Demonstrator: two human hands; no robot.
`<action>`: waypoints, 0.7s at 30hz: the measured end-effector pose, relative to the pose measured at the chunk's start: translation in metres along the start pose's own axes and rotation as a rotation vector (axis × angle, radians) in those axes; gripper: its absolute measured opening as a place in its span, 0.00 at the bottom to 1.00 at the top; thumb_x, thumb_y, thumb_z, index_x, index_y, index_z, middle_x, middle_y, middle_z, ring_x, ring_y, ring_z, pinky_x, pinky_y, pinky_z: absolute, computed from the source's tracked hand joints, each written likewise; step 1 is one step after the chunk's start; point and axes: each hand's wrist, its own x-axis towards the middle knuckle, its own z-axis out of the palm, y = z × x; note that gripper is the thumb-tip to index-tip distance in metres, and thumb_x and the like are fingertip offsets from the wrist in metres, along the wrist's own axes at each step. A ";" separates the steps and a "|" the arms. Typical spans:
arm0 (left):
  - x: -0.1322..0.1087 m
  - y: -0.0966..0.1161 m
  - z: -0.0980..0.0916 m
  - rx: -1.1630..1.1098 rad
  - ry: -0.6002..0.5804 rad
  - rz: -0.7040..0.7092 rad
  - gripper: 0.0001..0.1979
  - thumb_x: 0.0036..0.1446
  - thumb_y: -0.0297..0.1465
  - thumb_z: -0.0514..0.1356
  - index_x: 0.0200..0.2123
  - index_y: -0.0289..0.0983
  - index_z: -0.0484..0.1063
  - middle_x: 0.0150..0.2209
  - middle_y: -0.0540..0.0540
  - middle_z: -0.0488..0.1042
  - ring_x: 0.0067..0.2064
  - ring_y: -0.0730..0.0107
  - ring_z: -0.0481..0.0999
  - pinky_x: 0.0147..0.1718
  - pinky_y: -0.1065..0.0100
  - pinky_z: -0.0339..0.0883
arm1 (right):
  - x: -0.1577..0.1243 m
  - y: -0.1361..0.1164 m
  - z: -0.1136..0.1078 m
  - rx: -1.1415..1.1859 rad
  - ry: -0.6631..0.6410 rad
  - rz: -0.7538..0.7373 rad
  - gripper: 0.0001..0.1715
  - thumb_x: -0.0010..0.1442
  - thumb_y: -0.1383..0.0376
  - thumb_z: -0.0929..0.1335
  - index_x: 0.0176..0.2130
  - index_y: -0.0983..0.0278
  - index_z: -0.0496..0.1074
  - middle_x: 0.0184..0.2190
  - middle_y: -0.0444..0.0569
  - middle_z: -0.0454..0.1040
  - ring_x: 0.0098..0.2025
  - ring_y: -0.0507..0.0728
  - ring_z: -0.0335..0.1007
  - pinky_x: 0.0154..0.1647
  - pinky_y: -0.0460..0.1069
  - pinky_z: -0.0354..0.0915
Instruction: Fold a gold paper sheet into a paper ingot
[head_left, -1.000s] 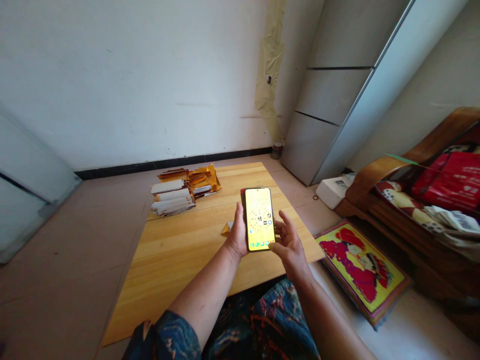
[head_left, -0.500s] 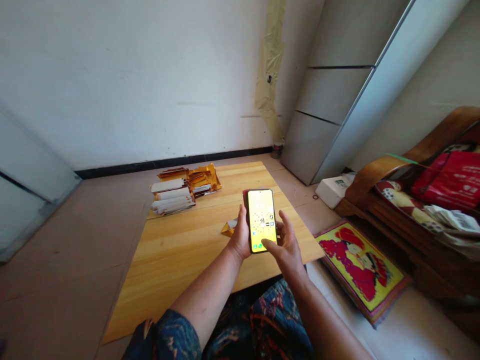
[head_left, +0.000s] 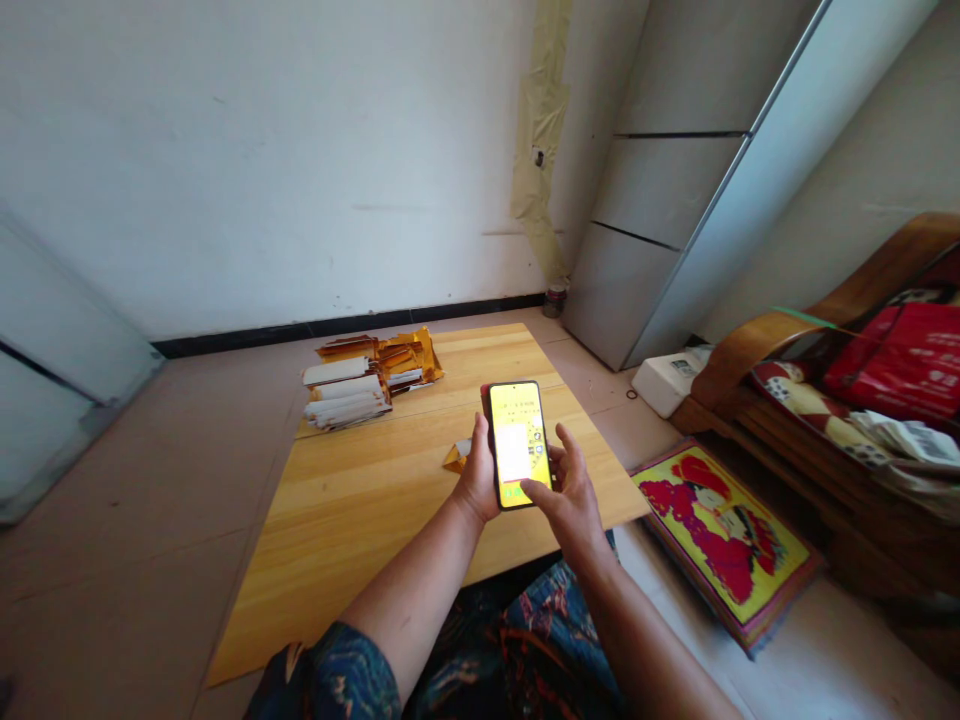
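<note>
A phone [head_left: 517, 445] with a lit yellow screen is held upright above the wooden table. Wrapped round its left side is my left hand [head_left: 478, 475]. My right hand [head_left: 572, 490] is at the phone's right edge, its thumb on the lower part of the screen and its other fingers partly behind the phone. A white panel shows on the screen. Behind my left hand, a small orange and grey folded piece [head_left: 456, 456] lies on the table, partly hidden. Stacks of folded white papers [head_left: 345, 398] and orange-brown wrappers [head_left: 409, 355] lie at the table's back left.
The wooden table [head_left: 337, 500] stands before me. To the right are a patterned mat [head_left: 720, 530] on a low stool, a white box [head_left: 666, 383] and a wooden sofa [head_left: 750, 350] with a red bag [head_left: 900, 355]. A grey refrigerator [head_left: 667, 180] stands behind.
A white panel has appeared on the phone's screen. The phone has shifted slightly left and tilted a little, with both hands still at it.
</note>
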 end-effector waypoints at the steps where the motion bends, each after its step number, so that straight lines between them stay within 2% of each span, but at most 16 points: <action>1: 0.000 0.002 -0.002 -0.006 0.001 0.000 0.41 0.57 0.59 0.43 0.54 0.30 0.67 0.44 0.33 0.76 0.48 0.48 0.75 0.49 0.51 0.65 | 0.000 0.001 -0.001 0.035 -0.014 0.015 0.51 0.41 0.66 0.72 0.61 0.58 0.52 0.48 0.52 0.69 0.45 0.61 0.69 0.43 0.56 0.68; 5: -0.002 0.006 -0.008 -0.005 0.033 -0.006 0.41 0.57 0.59 0.43 0.51 0.28 0.69 0.42 0.32 0.77 0.46 0.48 0.76 0.48 0.51 0.66 | 0.002 0.003 -0.005 0.127 -0.037 0.054 0.46 0.39 0.69 0.70 0.57 0.58 0.56 0.44 0.51 0.71 0.43 0.60 0.69 0.39 0.54 0.67; 10: -0.004 0.009 -0.007 0.012 0.035 -0.054 0.43 0.56 0.60 0.41 0.49 0.27 0.71 0.42 0.31 0.77 0.46 0.47 0.76 0.47 0.51 0.66 | 0.004 0.001 -0.011 0.191 -0.091 0.078 0.46 0.36 0.73 0.67 0.56 0.59 0.57 0.45 0.50 0.72 0.43 0.60 0.70 0.38 0.52 0.66; 21: -0.006 0.007 0.000 0.028 0.052 -0.027 0.41 0.57 0.58 0.43 0.50 0.27 0.70 0.42 0.31 0.76 0.47 0.48 0.75 0.48 0.52 0.66 | 0.003 0.000 -0.009 0.183 -0.052 0.068 0.45 0.35 0.74 0.67 0.54 0.59 0.59 0.42 0.48 0.73 0.40 0.57 0.70 0.34 0.49 0.66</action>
